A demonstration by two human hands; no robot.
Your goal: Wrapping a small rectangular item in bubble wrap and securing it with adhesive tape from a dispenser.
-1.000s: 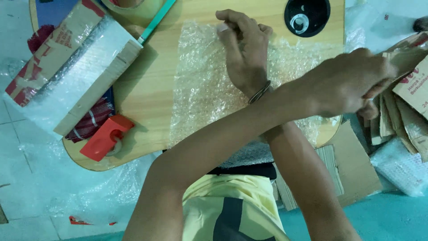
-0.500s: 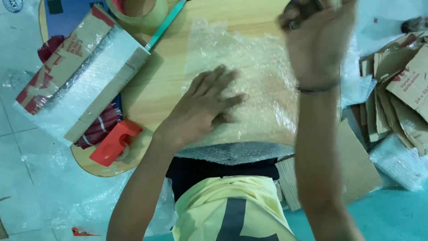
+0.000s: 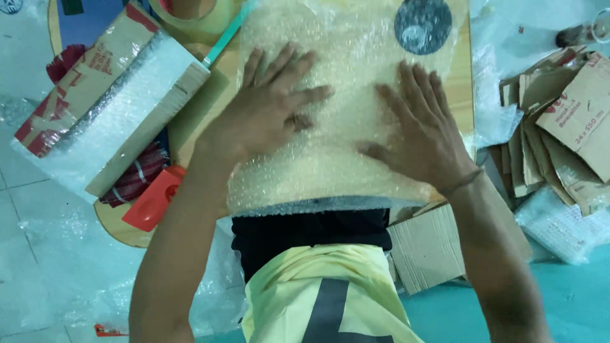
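Both hands lie flat, fingers spread, nothing clasped: the left hand (image 3: pixel 270 105) and right hand (image 3: pixel 422 130) press a sheet of bubble wrap (image 3: pixel 346 159) onto the round wooden bench (image 3: pixel 190 127). Smoothing it well likely means even pressure outward. A dark disc (image 3: pixel 422 25) lies under its far edge.

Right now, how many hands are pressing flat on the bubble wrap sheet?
2. The left hand lies on the bubble wrap sheet left of centre, the right hand right of centre.

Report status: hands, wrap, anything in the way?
Left hand and right hand flat, open on bubble wrap sheet. Round black object under the wrap's far corner.
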